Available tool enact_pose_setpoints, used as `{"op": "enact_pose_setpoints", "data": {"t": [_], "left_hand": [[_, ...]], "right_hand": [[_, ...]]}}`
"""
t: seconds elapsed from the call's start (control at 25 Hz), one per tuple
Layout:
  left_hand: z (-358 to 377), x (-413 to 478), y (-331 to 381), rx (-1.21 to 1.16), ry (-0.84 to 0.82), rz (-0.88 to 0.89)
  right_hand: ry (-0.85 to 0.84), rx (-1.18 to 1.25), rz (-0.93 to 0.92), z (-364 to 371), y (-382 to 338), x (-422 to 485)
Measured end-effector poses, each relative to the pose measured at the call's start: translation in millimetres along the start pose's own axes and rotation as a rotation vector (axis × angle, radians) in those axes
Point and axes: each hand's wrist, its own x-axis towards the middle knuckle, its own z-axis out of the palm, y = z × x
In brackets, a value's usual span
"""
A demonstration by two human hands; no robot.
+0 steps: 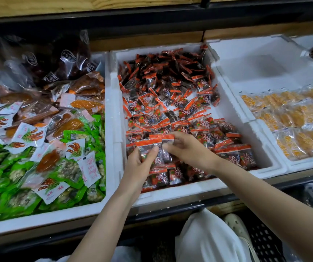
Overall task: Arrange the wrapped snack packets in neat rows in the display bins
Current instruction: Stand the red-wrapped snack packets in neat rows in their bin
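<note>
- The left hand [139, 163] is pinching a red-edged packet [146, 146], and the right hand [186, 148] is pinching a second packet [164, 137] just beside it, over the front of the middle bin [233, 110].
- Front rows [227, 150] are looking tidy, but the back heap [170, 72] is lying loose, so much is probably left.
- White foam bins are sitting along a dark shop shelf [170, 21], with yellow packets [293, 120] on the right.

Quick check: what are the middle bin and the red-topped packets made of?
Middle bin: probably white expanded foam, matte; thick walls with grainy, chipped edges. Red-topped packets: thin clear plastic film, glossy and crinkled, glare on it, dark contents showing through; red printed end strips.
</note>
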Motion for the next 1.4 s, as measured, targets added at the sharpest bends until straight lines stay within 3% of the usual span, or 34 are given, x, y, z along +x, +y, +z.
{"op": "enact_pose_setpoints", "data": {"t": [0.24,0.36,0.52,0.68,0.88,1.0,1.12,1.24,1.32,1.4], "left_hand": [[-17,-9,4,-0.063,0.132,0.067],[-20,-17,10,-0.137,0.097,0.027],[-26,-29,14,-0.070,0.106,0.179],[-52,-32,16,0.018,0.233,0.251],[-66,-43,20,0.107,0.301,0.323],[-69,-45,15,0.071,0.303,0.246],[-68,-47,13,-0.083,0.230,0.085],[-67,-55,13,-0.092,0.090,0.103],[-65,-60,14,0.007,0.050,0.168],[-59,-62,13,0.094,0.052,0.233]], "right_hand": [[0.120,0.259,0.109,-5,1,-3],[0.044,0.354,0.075,7,-7,-7],[0.012,0.326,0.025,15,-21,-3],[0.104,-0.064,0.039,27,-9,18],[-0.123,-0.292,0.086,61,6,31],[-0.218,-0.441,0.089,71,7,34],[-0.134,-0.670,-0.021,69,5,29],[0.035,-0.309,-0.089,63,-7,14],[-0.018,0.058,-0.062,59,-20,0],[-0.119,0.173,-0.055,55,-26,-14]]}}
